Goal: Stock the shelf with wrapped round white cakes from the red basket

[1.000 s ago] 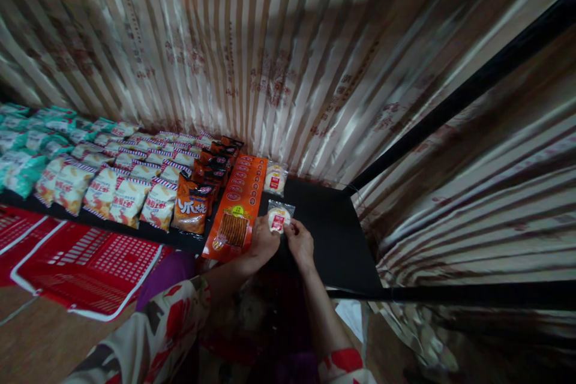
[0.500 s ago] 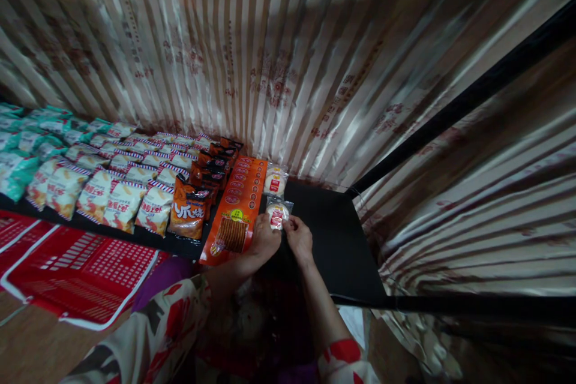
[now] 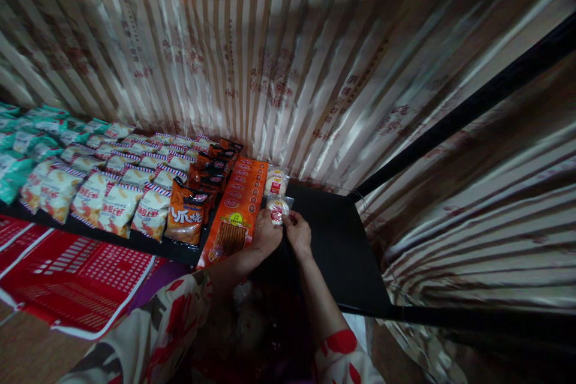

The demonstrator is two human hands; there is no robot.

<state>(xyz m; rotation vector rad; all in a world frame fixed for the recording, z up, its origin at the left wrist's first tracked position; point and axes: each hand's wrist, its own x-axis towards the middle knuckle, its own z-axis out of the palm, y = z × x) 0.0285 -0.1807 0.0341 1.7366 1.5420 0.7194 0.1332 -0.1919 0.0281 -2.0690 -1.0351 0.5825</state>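
Observation:
A round white snack in a clear packet with a red label (image 3: 278, 207) lies flat on the black shelf (image 3: 335, 240). At its near left edge, my left hand (image 3: 267, 233) is closed with the fingertips on the wrapper. My right hand (image 3: 297, 233) pinches the packet's near right edge between thumb and fingers. Directly behind it, almost touching, lies a matching round snack packet (image 3: 276, 185). An orange printed snack packet (image 3: 231, 216) runs along the left side of both, partly under my left hand.
Rows of white snack bags (image 3: 117, 207), orange-brown bags (image 3: 184, 216) and green bags (image 3: 13, 174) fill the shelf leftward. A red basket (image 3: 90, 276) stands below. A striped curtain (image 3: 270, 60) hangs behind, and a black frame bar (image 3: 450, 114) slants up at the right.
The view has shifted slightly. Both hands stay at the near edge of the front round snack packet, which lies in nearly the same place.

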